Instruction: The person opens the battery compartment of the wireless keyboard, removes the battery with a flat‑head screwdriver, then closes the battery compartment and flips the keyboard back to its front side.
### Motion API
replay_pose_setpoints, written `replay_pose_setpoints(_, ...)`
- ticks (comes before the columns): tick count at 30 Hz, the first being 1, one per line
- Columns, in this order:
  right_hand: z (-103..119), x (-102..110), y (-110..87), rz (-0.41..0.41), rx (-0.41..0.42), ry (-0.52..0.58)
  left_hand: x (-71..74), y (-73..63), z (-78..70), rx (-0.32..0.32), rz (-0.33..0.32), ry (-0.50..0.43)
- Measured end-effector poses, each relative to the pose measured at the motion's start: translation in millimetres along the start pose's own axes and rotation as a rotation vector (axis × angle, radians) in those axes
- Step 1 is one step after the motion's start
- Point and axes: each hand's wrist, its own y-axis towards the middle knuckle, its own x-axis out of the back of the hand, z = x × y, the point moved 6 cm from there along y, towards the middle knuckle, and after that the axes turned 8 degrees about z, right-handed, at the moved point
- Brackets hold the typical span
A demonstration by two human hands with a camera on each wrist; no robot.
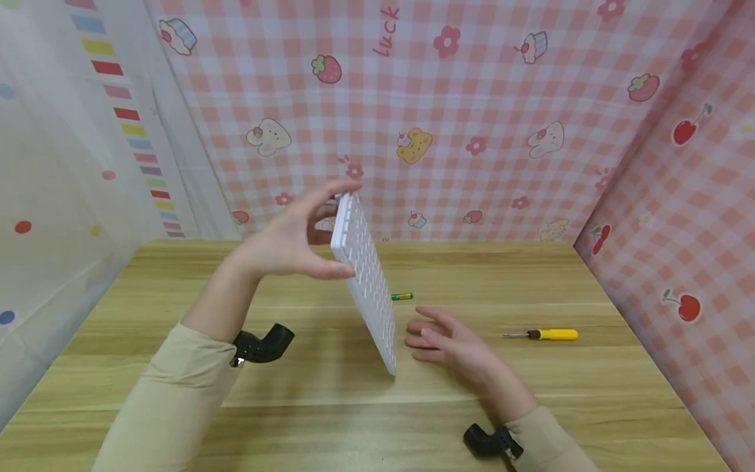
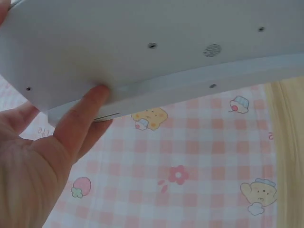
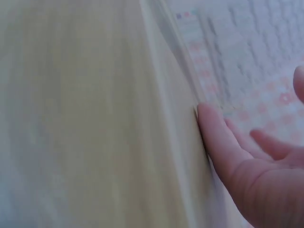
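Observation:
A white keyboard (image 1: 367,278) stands steeply tilted over the table, its upper end gripped by my left hand (image 1: 286,239). The thumb lies along the near edge while the other fingers reach round the top and back. In the left wrist view, the underside (image 2: 190,28) shows small screws and a round mesh patch, with fingers (image 2: 83,114) pressed against it. My right hand (image 1: 448,344) is low over the table, right of the keyboard's lower end, fingers loosely extended and holding nothing. A green battery (image 1: 403,296) lies just behind the keyboard, partly overlapped by it.
On the right of the wooden table (image 1: 283,419) lies a yellow-handled screwdriver (image 1: 551,335), its metal shaft pointing left. A pink checked cloth (image 1: 377,98) hangs behind the table and another along its right side. Black wrist mounts (image 1: 262,344) sit on both sleeves.

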Motion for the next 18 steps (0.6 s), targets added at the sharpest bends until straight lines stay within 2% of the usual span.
replay_pose_setpoints(4,-8,-9,7.0,0.064,-0.036,0.14,-0.6,-1.2,-0.7,-0.072,-0.016,-0.058)
replay_pose_setpoints(8,-11,-11,9.9,0.08,-0.019,0.195,0.2,-4.3,0.8,-0.112,-0.036,-0.078)
replay_pose_setpoints(18,-10,3,6.6,-0.098,0.019,0.241,4.4,-17.2,8.1,-0.056,-0.066,-0.042)
